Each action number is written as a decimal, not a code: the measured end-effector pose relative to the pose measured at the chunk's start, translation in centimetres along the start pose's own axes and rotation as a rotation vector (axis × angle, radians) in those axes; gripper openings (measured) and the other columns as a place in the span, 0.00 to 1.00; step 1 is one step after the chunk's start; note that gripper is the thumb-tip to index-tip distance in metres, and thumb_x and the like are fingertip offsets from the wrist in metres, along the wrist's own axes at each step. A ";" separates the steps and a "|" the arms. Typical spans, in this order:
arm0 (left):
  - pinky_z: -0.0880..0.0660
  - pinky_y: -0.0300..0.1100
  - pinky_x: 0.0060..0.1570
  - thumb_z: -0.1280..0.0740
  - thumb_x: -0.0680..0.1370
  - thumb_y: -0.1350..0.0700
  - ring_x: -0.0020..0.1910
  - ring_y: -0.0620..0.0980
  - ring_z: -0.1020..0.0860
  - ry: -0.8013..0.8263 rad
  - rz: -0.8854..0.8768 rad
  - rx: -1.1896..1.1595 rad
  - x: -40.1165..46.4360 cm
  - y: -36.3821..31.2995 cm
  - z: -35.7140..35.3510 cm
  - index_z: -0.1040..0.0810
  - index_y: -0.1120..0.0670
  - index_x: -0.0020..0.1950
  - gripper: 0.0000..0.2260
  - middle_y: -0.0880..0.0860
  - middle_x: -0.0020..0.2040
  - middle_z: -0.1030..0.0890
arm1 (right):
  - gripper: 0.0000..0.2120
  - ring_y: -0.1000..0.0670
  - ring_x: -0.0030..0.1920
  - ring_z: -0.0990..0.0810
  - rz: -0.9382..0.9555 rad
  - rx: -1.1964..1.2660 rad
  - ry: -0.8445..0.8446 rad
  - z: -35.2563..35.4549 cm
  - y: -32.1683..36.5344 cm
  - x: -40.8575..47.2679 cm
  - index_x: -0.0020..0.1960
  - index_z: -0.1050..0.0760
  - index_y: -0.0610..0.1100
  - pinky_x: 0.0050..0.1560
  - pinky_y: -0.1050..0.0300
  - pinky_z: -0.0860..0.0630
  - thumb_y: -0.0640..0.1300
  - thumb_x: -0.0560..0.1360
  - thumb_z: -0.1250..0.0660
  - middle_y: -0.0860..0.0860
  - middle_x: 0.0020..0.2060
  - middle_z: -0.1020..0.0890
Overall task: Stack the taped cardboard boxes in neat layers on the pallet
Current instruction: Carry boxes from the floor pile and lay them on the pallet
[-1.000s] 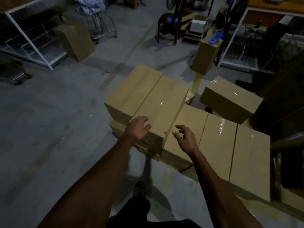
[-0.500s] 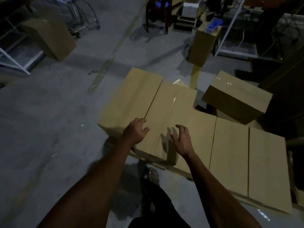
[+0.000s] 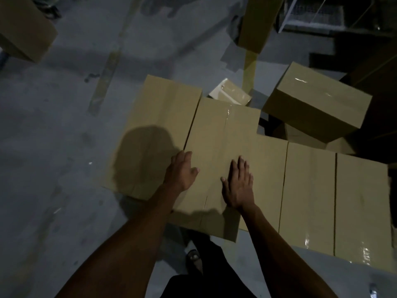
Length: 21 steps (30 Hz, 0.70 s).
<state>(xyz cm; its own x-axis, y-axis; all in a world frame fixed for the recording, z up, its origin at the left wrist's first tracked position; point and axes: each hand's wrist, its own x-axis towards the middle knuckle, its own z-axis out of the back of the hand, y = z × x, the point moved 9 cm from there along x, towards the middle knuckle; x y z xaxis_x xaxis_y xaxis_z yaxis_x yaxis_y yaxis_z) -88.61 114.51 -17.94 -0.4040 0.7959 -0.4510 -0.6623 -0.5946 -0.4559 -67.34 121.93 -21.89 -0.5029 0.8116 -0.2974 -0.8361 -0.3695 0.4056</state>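
Note:
Several taped brown cardboard boxes lie side by side in a stack in front of me. My right hand (image 3: 238, 186) lies flat, fingers straight, on top of the upper middle box (image 3: 223, 134). My left hand (image 3: 180, 171) rests on that box's left top edge, beside the upper left box (image 3: 159, 125). Two lower boxes (image 3: 335, 196) lie to the right. Another taped box (image 3: 315, 102) sits tilted at the back right. The pallet is hidden under the boxes.
Grey concrete floor (image 3: 53, 147) spreads to the left. A loose box (image 3: 21, 29) stands at the far left, an upright box (image 3: 257, 20) at the back, with a white wire rack (image 3: 311, 16) behind it. My foot (image 3: 193, 258) stands by the stack's near edge.
I have leaned in over the stack. Both hands have come down from hovering above the middle box onto its top, the right one flattening out.

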 end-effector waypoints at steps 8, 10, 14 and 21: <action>0.30 0.55 0.71 0.25 0.74 0.43 0.69 0.58 0.32 0.038 -0.038 -0.147 1.6 0.0 -0.2 0.38 0.47 0.81 0.39 0.53 0.70 0.38 | 0.36 0.37 0.82 0.58 -0.142 0.337 -0.070 1.5 -2.5 -0.7 0.84 0.53 0.52 0.79 0.37 0.51 0.62 0.84 0.41 0.45 0.83 0.62; 0.32 0.54 0.74 0.24 0.71 0.40 0.69 0.58 0.33 0.091 -0.052 -0.179 1.6 0.1 -1.2 0.39 0.44 0.81 0.42 0.48 0.70 0.43 | 0.37 0.37 0.82 0.53 -0.185 0.528 -0.038 1.7 -3.1 -0.7 0.84 0.51 0.53 0.78 0.38 0.43 0.59 0.83 0.36 0.45 0.83 0.58; 0.33 0.54 0.75 0.22 0.72 0.45 0.72 0.59 0.37 0.134 -0.070 -0.176 0.3 0.0 -2.8 0.41 0.41 0.82 0.43 0.43 0.74 0.49 | 0.34 0.39 0.82 0.50 -0.210 0.600 -0.030 2.9 -3.8 -1.6 0.84 0.45 0.54 0.78 0.38 0.42 0.54 0.83 0.33 0.43 0.83 0.48; 0.30 0.55 0.73 0.22 0.72 0.45 0.75 0.55 0.36 0.081 -0.164 -0.146 -4.1 -2.0 -2.3 0.40 0.37 0.81 0.42 0.37 0.75 0.47 | 0.33 0.42 0.82 0.49 -0.263 0.601 -0.129 6.3 -5.0 -7.7 0.83 0.42 0.52 0.78 0.41 0.42 0.52 0.82 0.32 0.43 0.83 0.45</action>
<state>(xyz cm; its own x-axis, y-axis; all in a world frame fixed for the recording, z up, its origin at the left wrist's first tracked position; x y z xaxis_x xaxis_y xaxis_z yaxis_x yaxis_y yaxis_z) -84.20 112.19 -16.90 -0.2424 0.8750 -0.4190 -0.6142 -0.4727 -0.6319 -57.92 120.37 -16.14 -0.2376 0.9016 -0.3614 -0.6409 0.1341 0.7558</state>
